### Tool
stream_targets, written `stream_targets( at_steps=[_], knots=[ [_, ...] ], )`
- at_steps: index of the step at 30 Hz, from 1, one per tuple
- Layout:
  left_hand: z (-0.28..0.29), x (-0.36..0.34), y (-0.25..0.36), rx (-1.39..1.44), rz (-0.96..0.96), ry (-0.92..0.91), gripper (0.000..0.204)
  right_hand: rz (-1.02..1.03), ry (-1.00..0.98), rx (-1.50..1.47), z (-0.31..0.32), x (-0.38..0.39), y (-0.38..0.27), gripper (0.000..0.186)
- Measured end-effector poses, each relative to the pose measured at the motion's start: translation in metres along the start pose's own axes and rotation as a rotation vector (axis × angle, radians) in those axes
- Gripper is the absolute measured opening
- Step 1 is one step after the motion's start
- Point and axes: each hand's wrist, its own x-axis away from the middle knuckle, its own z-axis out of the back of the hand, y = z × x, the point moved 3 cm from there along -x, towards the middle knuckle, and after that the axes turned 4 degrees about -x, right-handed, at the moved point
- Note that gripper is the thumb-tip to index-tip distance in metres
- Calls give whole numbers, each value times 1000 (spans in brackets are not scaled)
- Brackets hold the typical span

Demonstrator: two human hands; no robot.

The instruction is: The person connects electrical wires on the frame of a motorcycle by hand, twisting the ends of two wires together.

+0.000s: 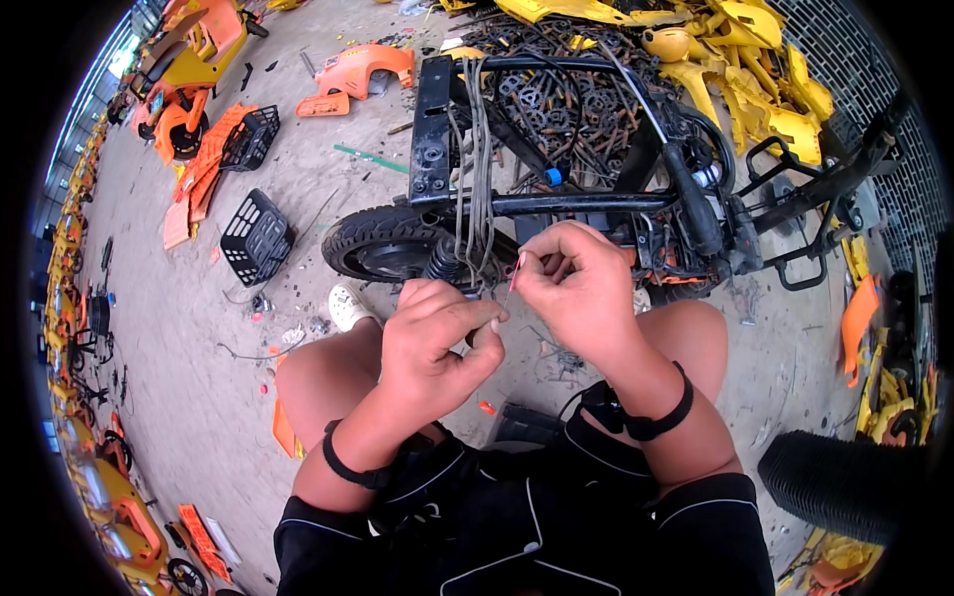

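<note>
My right hand (pixel 581 288) pinches the upper end of a thin, wire-like piece (pixel 514 282) with a bit of red on it. At its lower end the thumb and forefinger of my left hand (pixel 437 338) are pressed close together. The piece is too small to tell more exactly. Just beyond my hands stands a black scooter frame (pixel 586 204). Several grey cables (pixel 479 149) hang looped over its rear part. Below them are a coil spring (pixel 444 260) and a rear wheel (pixel 373 243).
Behind the frame lies a heap of rusty metal parts (pixel 566 104), with yellow plastic panels (pixel 750 79) at the far right. Black baskets (pixel 256 238) and an orange fender (pixel 358 77) lie on the left. A black ribbed object (pixel 830 485) is near my right side.
</note>
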Motion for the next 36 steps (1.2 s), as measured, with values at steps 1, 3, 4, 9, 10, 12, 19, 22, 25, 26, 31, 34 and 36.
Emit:
stream_targets(
  at_steps=[1, 3, 4, 9, 10, 12, 19, 22, 25, 26, 31, 34, 36],
  knots=[
    [0, 1, -1, -1, 0, -3, 20, -2, 0, 0, 0, 0, 1, 12],
    [0, 1, -1, -3, -1, -13, 21, -10, 10, -7, 0, 0, 2, 11],
    [0, 0, 0, -5, -2, -19, 21, -14, 16, -10, 0, -1, 3, 11],
    [3, 3, 7, 8, -79, -29, 24, -65, 47, 68, 5, -9, 14, 9],
    [4, 3, 7, 15, -66, -18, 24, -82, 41, 65, 7, -11, 16, 9],
    [6, 2, 6, 35, -26, -3, 22, -83, 17, 65, 10, -9, 13, 9],
    [10, 4, -6, 162, 211, -52, 14, -288, -357, -227, 25, -11, 6, 8],
    [7, 9, -12, 311, 380, -79, 13, -260, -481, -384, 28, -9, 3, 11],
    [5, 11, -14, 436, 515, -109, 18, -204, -655, -449, 30, -7, -1, 16],
    [5, 11, -15, 471, 554, -121, 19, -184, -726, -451, 30, -5, -2, 17],
    [0, 12, -18, 604, 589, -135, 20, 8, -801, -96, 20, -2, -3, 26],
    [0, 12, -18, 607, 583, -160, 20, -65, -566, 8, 24, -9, -10, 25],
    [0, 11, -16, 633, 578, -159, 20, -23, -562, 36, 24, -10, -12, 29]
  ],
)
